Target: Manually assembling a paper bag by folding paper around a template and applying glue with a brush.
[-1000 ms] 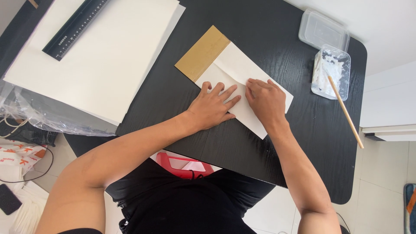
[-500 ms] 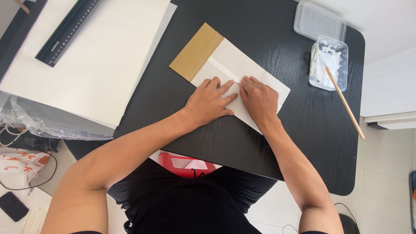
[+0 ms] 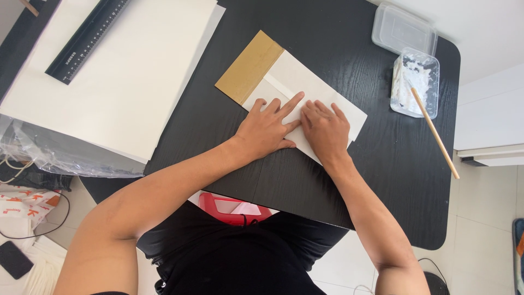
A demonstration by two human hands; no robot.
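Both hands sit almost where they were a second ago; only the left hand (image 3: 266, 130) has changed a little, its index finger now stretched toward 1 o'clock. So the pressing of the paper (image 3: 305, 90) goes on, I judge. The right hand (image 3: 326, 129) lies flat just beside the left. Neither hand grips anything; both are open, palms down on the sheet. This white sheet covers a brown card (image 3: 250, 66) and lies at the middle of the black table (image 3: 338, 33). At 2 o'clock stands a glue tub (image 3: 416, 82) with a stick (image 3: 435, 133).
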